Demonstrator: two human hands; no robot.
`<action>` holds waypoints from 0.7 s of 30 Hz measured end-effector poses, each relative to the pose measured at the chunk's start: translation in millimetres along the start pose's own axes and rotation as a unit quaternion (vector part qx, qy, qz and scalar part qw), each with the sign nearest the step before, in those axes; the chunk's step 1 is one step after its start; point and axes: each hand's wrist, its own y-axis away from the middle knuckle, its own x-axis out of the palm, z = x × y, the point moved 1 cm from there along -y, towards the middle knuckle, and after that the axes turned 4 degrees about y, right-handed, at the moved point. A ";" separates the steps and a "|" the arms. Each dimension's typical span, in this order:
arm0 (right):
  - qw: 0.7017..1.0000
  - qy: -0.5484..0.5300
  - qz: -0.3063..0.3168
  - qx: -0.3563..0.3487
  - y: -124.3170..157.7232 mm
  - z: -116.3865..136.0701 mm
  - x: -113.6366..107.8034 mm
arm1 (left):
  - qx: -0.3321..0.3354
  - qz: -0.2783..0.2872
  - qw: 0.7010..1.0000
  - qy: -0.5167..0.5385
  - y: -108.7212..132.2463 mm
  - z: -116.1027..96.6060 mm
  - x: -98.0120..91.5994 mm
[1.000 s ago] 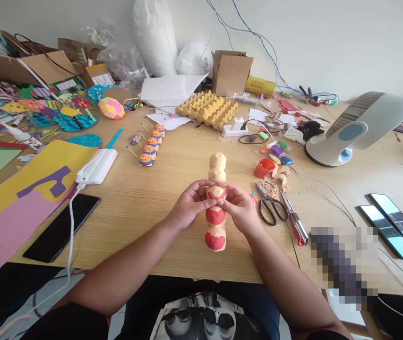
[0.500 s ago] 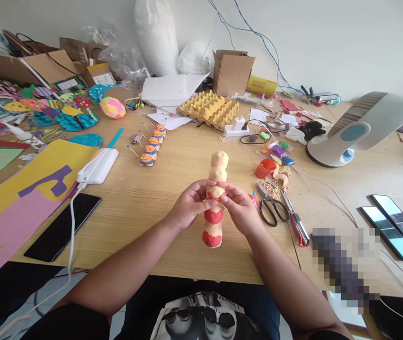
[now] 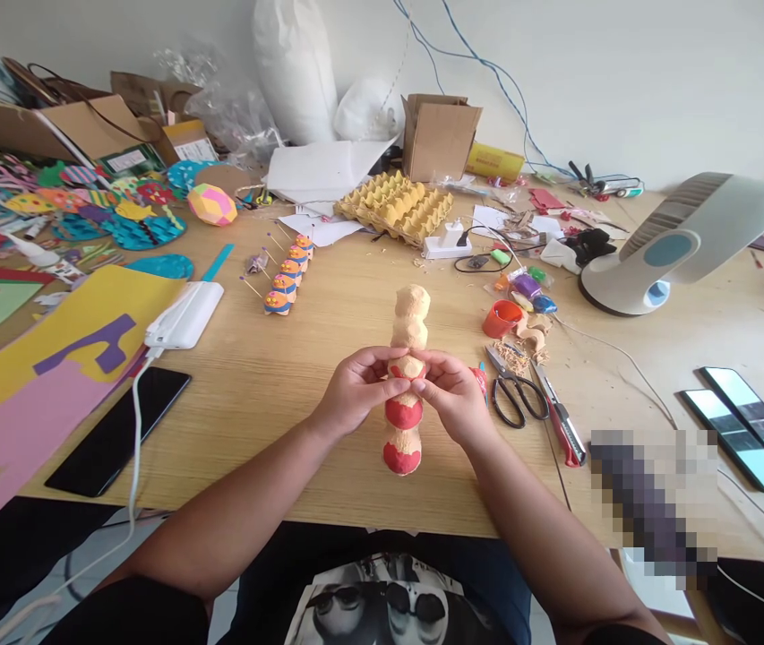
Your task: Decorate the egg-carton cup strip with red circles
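A long bumpy strip (image 3: 411,309) of cream-coloured rounded segments points away from me over the table's near part. Red patches cover part of its three nearer segments; the far ones are plain. My left hand (image 3: 363,387) grips its left side near the middle, thumb and fingers closed on it. From the right side my right hand (image 3: 452,391) pinches the same segment, both thumbs nearly meeting on the red patch. A finished-looking caterpillar figure (image 3: 289,274) in orange and blue, with pins sticking out, rests further back on the left.
Black-handled scissors (image 3: 519,399), a red utility knife (image 3: 564,421) and a red cup (image 3: 502,318) lie right of my hands. A power bank (image 3: 185,315) and black phone (image 3: 119,432) are left. Behind stand a yellow egg tray (image 3: 395,208) and a white lamp-like device (image 3: 673,242).
The strip has shifted very slightly left, and its far end leans a little more left. Both hands keep their hold on it.
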 end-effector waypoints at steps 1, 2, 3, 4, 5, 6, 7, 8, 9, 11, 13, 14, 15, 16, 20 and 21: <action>1.000 0.000 -0.004 -0.001 0.4 0.4 0.7 | 0.005 -0.001 1.000 -0.001 0.4 0.6 0.2; 1.000 0.000 -0.008 -0.003 0.8 0.8 1.4 | 0.010 -0.002 1.000 -0.001 0.8 1.3 0.4; 1.000 0.001 -0.013 -0.006 1.1 1.2 2.0 | 0.015 -0.004 1.000 -0.001 1.1 1.9 0.6; 1.000 0.002 -0.017 -0.008 1.4 1.6 2.6 | 0.019 -0.007 1.000 -0.002 1.3 2.6 0.7; 1.000 0.002 -0.021 -0.011 1.8 1.7 3.1 | 0.021 -0.009 1.000 -0.002 1.5 3.2 0.9; 1.000 0.002 -0.025 -0.013 2.1 1.6 3.5 | 0.024 -0.011 1.000 -0.003 1.6 3.8 1.1; 1.000 0.001 -0.028 -0.014 2.3 1.1 3.8 | 0.025 -0.014 1.000 -0.003 1.7 4.2 1.3; 0.999 0.001 -0.030 -0.013 2.6 0.3 4.0 | 0.026 -0.016 1.000 -0.003 1.7 4.6 1.5; 0.999 0.000 -0.033 -0.013 2.7 -0.6 4.1 | 0.027 -0.017 0.999 -0.001 1.7 4.9 1.8; 0.999 0.002 -0.041 -0.012 2.8 -2.9 4.2 | 0.027 -0.021 0.999 -0.001 1.7 5.1 2.6; 0.999 0.010 -0.051 -0.012 2.6 -4.6 4.3 | 0.026 -0.028 0.999 -0.005 1.6 5.1 3.6; 0.998 0.015 -0.055 -0.012 2.5 -5.1 4.5 | 0.026 -0.032 0.999 -0.007 1.5 5.1 4.1; 0.998 0.019 -0.057 -0.012 2.4 -5.4 4.9 | 0.026 -0.034 0.999 -0.008 1.4 5.2 4.6; 0.998 0.020 -0.058 -0.012 2.2 -5.6 5.4 | 0.027 -0.036 0.999 -0.008 1.2 5.3 5.1; 0.998 0.008 -0.065 -0.016 2.1 -6.1 8.2 | 0.033 -0.051 0.998 -0.004 0.1 5.4 6.9; 0.997 0.008 -0.069 -0.017 2.1 -6.5 8.7 | 0.031 -0.057 0.998 -0.003 -0.3 5.4 7.4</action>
